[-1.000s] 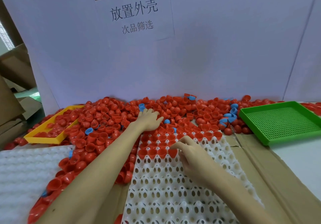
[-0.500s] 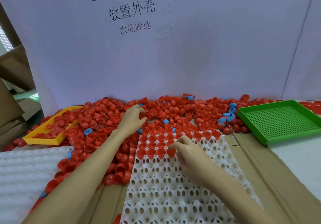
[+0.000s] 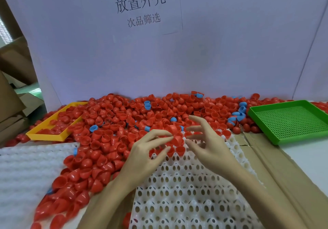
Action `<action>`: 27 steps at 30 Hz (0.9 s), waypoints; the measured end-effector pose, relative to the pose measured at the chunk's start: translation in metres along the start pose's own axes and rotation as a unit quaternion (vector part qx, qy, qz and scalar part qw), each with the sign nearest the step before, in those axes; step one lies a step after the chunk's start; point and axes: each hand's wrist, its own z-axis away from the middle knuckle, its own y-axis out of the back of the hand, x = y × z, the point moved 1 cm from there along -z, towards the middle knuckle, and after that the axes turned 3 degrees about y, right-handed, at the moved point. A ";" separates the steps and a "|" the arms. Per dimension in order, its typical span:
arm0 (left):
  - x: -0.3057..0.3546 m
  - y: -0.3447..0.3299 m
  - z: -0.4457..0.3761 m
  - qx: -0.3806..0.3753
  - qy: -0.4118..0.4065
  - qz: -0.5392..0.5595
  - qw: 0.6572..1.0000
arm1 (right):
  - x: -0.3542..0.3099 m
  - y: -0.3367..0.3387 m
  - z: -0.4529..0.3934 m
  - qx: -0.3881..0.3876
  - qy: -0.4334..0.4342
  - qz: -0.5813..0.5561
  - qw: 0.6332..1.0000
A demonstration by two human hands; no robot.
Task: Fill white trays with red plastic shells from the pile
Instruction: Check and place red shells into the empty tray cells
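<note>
Left hand: your left hand (image 3: 147,155) has its thumb and forefinger pinched on a red dome-shaped plastic shell (image 3: 174,133) above the far end of the tray; the other fingers (image 3: 160,155) curl loosely.
Right hand: your right hand (image 3: 210,146) is spread, fingers relaxed, touching the same shell from its 3 o'clock side; you cannot tell whether it bears any of the load.
Held shell: rounded dome faces you, open mouth turned away; its axis lies roughly level.
Tray: the white perforated plastic tray (image 3: 186,193) runs lengthwise from 6 to 12 o'clock, its far rows already seated with shells, mouths up.
Pile: the heap of loose red plastic shells (image 3: 113,122) spreads from 9 to 1 o'clock, mouths pointing every way, with a few blue plastic caps (image 3: 93,128) mixed in.
Other trays: yellow plastic frame tray (image 3: 51,131) at 10 o'clock; green perforated plastic tray (image 3: 292,122) at 2 o'clock.
Writing: the white paper sign (image 3: 142,6) at 12 o'clock reads 放置外壳 and, smaller, 次品筛选.
</note>
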 end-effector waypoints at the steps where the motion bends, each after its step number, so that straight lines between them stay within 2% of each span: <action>1: 0.003 0.001 0.002 -0.001 -0.006 0.009 1.000 | -0.002 0.003 0.000 -0.029 -0.002 -0.030 0.999; 3: 0.005 0.001 0.004 0.003 -0.009 0.020 1.000 | -0.007 0.005 0.001 -0.082 -0.017 -0.103 0.991; 5: 0.004 0.002 0.003 0.008 -0.001 0.028 1.000 | -0.011 0.001 0.004 -0.100 -0.035 -0.146 0.984; 9: 0.000 -0.003 0.006 0.021 -0.015 0.011 1.000 | -0.012 -0.003 0.006 -0.093 -0.050 -0.128 0.986; 12: -0.004 -0.003 0.006 0.058 -0.020 -0.040 0.997 | -0.012 0.000 0.007 -0.121 -0.051 -0.119 0.984; 16: -0.005 -0.004 0.006 -0.002 -0.049 -0.037 0.998 | -0.015 0.001 0.009 -0.189 -0.056 -0.171 0.965; 18: -0.005 -0.005 0.007 0.011 -0.070 -0.032 0.997 | -0.014 0.002 0.007 -0.191 -0.077 -0.202 0.957; 23: -0.005 -0.004 0.007 0.016 -0.052 -0.017 0.998 | -0.011 0.003 0.006 -0.184 -0.122 -0.285 0.933; 27: -0.004 -0.006 0.007 0.020 -0.049 0.001 0.999 | -0.012 0.002 0.007 -0.182 -0.126 -0.273 0.936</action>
